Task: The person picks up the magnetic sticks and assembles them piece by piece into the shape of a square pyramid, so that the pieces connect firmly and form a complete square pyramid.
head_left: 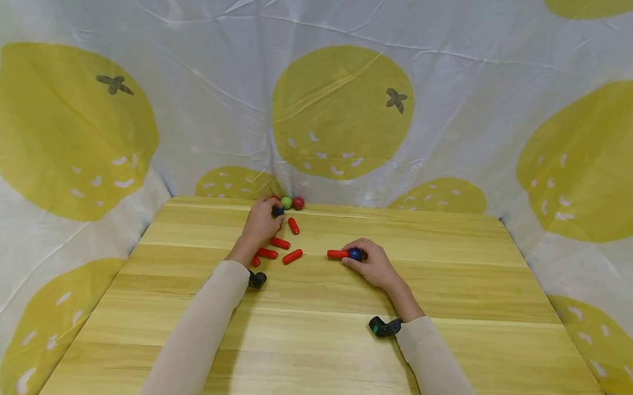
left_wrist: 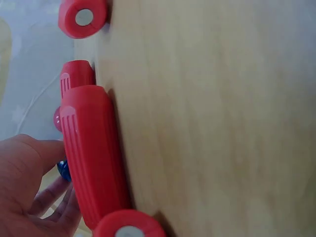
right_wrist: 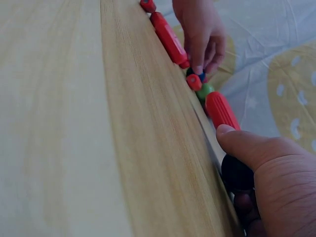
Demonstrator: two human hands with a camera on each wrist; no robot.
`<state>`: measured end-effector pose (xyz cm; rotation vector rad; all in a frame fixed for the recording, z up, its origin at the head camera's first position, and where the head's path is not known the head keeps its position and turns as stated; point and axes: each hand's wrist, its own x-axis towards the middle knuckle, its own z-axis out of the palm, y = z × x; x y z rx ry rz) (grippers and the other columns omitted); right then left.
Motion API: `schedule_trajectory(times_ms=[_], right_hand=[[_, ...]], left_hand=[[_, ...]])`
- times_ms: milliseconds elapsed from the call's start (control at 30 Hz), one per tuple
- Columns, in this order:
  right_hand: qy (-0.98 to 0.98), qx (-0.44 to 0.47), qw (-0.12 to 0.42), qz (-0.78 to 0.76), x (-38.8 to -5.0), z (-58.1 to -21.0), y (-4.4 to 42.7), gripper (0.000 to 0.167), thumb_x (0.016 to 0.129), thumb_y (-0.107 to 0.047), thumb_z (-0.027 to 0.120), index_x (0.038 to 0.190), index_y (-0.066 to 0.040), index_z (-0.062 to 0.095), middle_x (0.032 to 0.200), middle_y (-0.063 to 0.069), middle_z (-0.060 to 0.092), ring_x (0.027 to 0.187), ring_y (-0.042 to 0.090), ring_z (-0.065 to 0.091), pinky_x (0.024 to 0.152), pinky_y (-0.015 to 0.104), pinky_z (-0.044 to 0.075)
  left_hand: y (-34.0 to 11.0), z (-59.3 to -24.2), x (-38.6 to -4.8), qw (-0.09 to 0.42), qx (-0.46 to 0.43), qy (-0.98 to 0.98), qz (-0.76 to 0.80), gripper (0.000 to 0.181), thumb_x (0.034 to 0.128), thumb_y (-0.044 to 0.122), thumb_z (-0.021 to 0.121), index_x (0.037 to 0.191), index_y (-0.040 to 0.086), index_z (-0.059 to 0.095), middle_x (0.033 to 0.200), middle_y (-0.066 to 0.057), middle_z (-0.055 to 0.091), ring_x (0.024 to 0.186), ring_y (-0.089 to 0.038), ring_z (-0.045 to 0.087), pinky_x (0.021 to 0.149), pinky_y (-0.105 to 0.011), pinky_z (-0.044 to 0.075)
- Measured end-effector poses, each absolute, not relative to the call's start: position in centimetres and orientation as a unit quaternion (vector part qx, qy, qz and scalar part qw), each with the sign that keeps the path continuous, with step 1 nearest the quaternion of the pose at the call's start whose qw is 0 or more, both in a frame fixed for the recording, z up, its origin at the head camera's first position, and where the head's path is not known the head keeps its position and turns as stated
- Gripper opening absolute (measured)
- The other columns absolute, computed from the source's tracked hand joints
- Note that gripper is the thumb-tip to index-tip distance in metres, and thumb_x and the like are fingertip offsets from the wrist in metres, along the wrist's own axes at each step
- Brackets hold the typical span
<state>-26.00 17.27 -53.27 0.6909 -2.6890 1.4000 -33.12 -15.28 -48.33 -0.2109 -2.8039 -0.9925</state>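
Note:
At the far left part of the table my left hand [head_left: 263, 221] pinches a dark blue ball [head_left: 277, 211] between thumb and fingers. My right hand [head_left: 373, 263], further right, grips another blue ball [head_left: 354, 254]. From that ball a red rod [head_left: 337, 254] sticks out to the left, end against the ball. Ridged sides show on a red rod [left_wrist: 94, 153] close to the left wrist camera, and a silvery disc marks the end of another rod [left_wrist: 84, 18]. In the right wrist view my thumb [right_wrist: 247, 143] covers part of the dark ball [right_wrist: 237, 173].
Several loose red rods, among them one nearer the front [head_left: 293, 256] and one further back [head_left: 293, 226], lie around my left hand. A green ball [head_left: 287, 202] and a red ball [head_left: 298, 203] sit at the table's back edge, against a lemon-patterned cloth [head_left: 457, 139].

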Motion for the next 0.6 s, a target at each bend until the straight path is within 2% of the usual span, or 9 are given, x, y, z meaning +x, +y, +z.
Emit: schedule_trajectory(times_ms=[133, 367, 500, 600], right_hand=[[-0.866, 0.221, 0.019, 0.447, -26.06, -53.21, 17.29, 0.021, 0.094, -0.024, 0.078, 0.113, -0.019, 0.075, 0.116, 0.001, 0.071, 0.112, 0.023, 0.063, 0.100, 0.045, 0.052], [-0.867, 0.227, 0.029, 0.442, -25.97, -53.25, 17.34, 0.022, 0.093, -0.025, 0.079, 0.114, -0.019, 0.075, 0.114, 0.000, 0.071, 0.109, 0.023, 0.064, 0.097, 0.044, 0.052], [-0.868, 0.227, 0.028, 0.441, -26.01, -53.51, 17.39, 0.022, 0.093, -0.026, 0.079, 0.114, -0.019, 0.075, 0.115, 0.000, 0.071, 0.109, 0.022, 0.064, 0.095, 0.041, 0.053], [-0.868, 0.223, 0.023, 0.444, -26.01, -53.59, 17.43, 0.022, 0.094, -0.027, 0.078, 0.114, -0.020, 0.075, 0.115, 0.000, 0.071, 0.108, 0.021, 0.064, 0.094, 0.039, 0.052]], left_hand=[[-15.32, -48.17, -32.99, 0.074, -0.067, -0.941, -0.322, 0.026, 0.0975, 0.010, 0.070, 0.119, -0.001, 0.062, 0.124, -0.021, 0.061, 0.115, -0.038, 0.060, 0.104, -0.049, 0.053], [-15.62, -48.21, -32.80, 0.056, -0.075, -0.952, -0.292, 0.040, 0.1014, 0.012, 0.065, 0.139, -0.001, 0.060, 0.137, -0.026, 0.055, 0.126, -0.042, 0.056, 0.111, -0.051, 0.048], [-15.79, -48.35, -32.71, 0.058, -0.078, -0.950, -0.298, 0.038, 0.1025, 0.011, 0.061, 0.137, -0.005, 0.059, 0.136, -0.027, 0.054, 0.124, -0.043, 0.056, 0.111, -0.051, 0.049], [-15.84, -48.22, -32.58, 0.083, -0.083, -0.941, -0.318, 0.036, 0.1030, 0.011, 0.060, 0.135, -0.006, 0.056, 0.133, -0.026, 0.058, 0.124, -0.042, 0.058, 0.109, -0.051, 0.050]])
